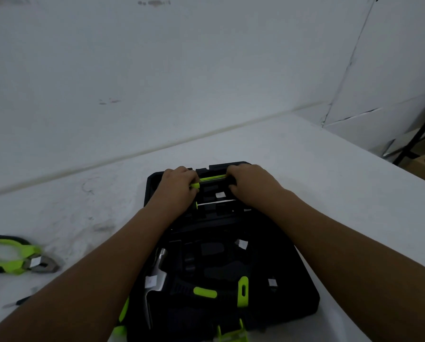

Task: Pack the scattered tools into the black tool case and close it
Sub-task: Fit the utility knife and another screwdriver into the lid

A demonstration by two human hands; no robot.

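Case (292, 272) open, mid bench (329, 193). Step in hand: seating screwdriver (211, 178) in far half; left fingers (194, 180) curled on handle, right fingers (231, 177) gripping shaft end. Next, likely: press home, then fetch pliers (21, 257) from near left.

Open table (342, 174) right of right hand (252, 183) and beyond both hands up to wall (157, 82); left of left hand (179, 187) open, pliers (21, 257) lying further out; tool case (295, 280) blocks under and near side of hands
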